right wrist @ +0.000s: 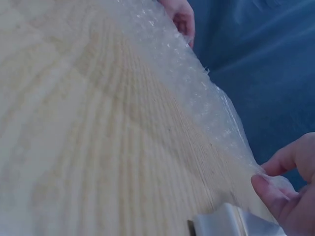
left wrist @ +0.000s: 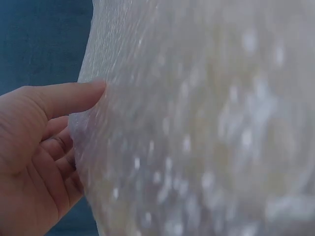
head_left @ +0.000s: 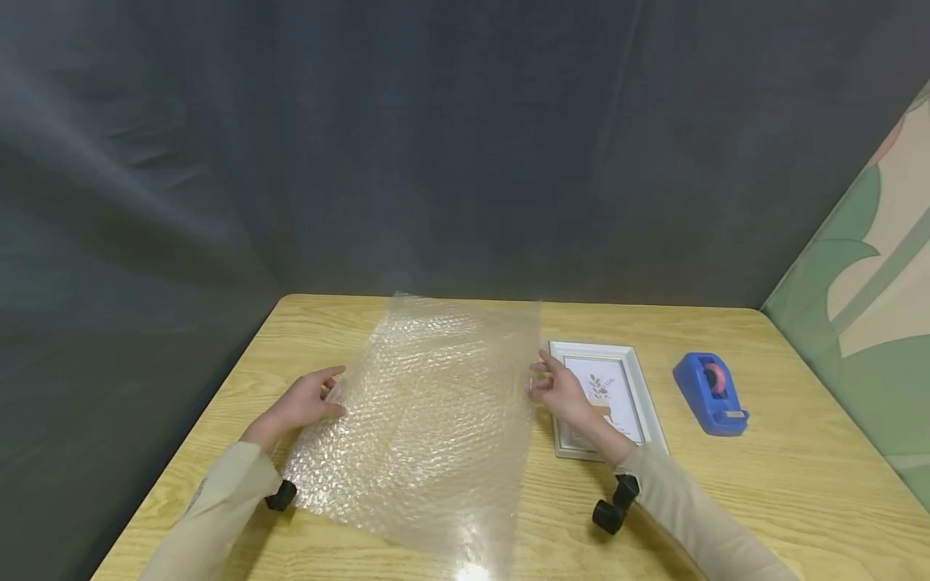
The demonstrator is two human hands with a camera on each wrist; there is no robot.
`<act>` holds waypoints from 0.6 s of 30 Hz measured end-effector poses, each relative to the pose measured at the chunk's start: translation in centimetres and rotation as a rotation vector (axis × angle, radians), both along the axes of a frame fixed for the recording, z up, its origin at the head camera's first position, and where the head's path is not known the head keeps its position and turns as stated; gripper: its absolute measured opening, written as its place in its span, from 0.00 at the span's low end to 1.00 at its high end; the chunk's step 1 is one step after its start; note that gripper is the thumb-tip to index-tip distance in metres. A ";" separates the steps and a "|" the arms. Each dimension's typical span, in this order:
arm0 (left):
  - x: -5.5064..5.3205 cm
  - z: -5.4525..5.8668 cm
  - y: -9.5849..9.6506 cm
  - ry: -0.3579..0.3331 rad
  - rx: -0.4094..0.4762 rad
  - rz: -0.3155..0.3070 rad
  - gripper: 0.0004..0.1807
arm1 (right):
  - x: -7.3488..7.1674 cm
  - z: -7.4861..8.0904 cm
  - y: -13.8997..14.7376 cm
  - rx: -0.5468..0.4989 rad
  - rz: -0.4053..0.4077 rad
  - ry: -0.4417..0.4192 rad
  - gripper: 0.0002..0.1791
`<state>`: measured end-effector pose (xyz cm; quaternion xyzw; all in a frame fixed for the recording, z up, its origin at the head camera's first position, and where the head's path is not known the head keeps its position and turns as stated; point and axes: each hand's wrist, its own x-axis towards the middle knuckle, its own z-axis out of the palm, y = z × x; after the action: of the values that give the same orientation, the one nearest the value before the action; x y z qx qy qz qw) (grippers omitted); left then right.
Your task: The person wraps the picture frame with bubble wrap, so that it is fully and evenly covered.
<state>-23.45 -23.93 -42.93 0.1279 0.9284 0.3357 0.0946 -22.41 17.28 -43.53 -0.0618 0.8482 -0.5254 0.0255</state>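
Note:
A clear sheet of bubble wrap (head_left: 429,403) spreads between my two hands, over the left and middle of the wooden table. My left hand (head_left: 301,403) pinches its left edge; in the left wrist view the thumb (left wrist: 81,96) lies on the near face and the other fingers go behind the sheet. On the opposite edge, my right hand (head_left: 570,399) pinches the plastic between thumb and fingers, as the right wrist view also shows. The right hand and forearm overlap a white picture frame (head_left: 647,391) holding a floral and animal print, partly hiding it.
A blue tape dispenser (head_left: 708,395) with a pink roll stands on the wooden table (head_left: 792,420), right of the picture frame. Dark fabric (head_left: 465,145) hangs behind and to the left of the table. A leaf-patterned panel (head_left: 872,323) borders the right side.

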 end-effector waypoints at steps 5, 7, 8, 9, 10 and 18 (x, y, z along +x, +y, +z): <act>-0.1 0.1 0.2 -0.001 -0.055 0.050 0.39 | 0.1 -0.4 -0.1 -0.039 0.025 -0.032 0.46; 0.2 0.1 0.2 0.001 -0.067 0.072 0.39 | -0.1 -0.6 0.0 -0.043 0.043 -0.052 0.47; 0.4 0.1 0.1 0.001 -0.067 0.080 0.38 | -0.3 -0.7 0.1 -0.043 0.048 -0.061 0.47; 0.7 0.0 0.0 0.002 -0.064 0.087 0.38 | -0.6 -0.8 0.2 -0.039 0.054 -0.069 0.47; 1.0 0.0 -0.1 0.003 -0.058 0.093 0.38 | -0.9 -0.9 0.3 -0.036 0.055 -0.077 0.47; 4.0 -0.2 -1.0 -0.024 0.024 0.115 0.39 | -4.0 -1.5 1.7 -0.093 0.046 -0.099 0.46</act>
<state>-19.47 -24.91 -43.16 0.0716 0.9290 0.3531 0.0845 -26.45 18.97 -45.06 -0.0566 0.8188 -0.5661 0.0764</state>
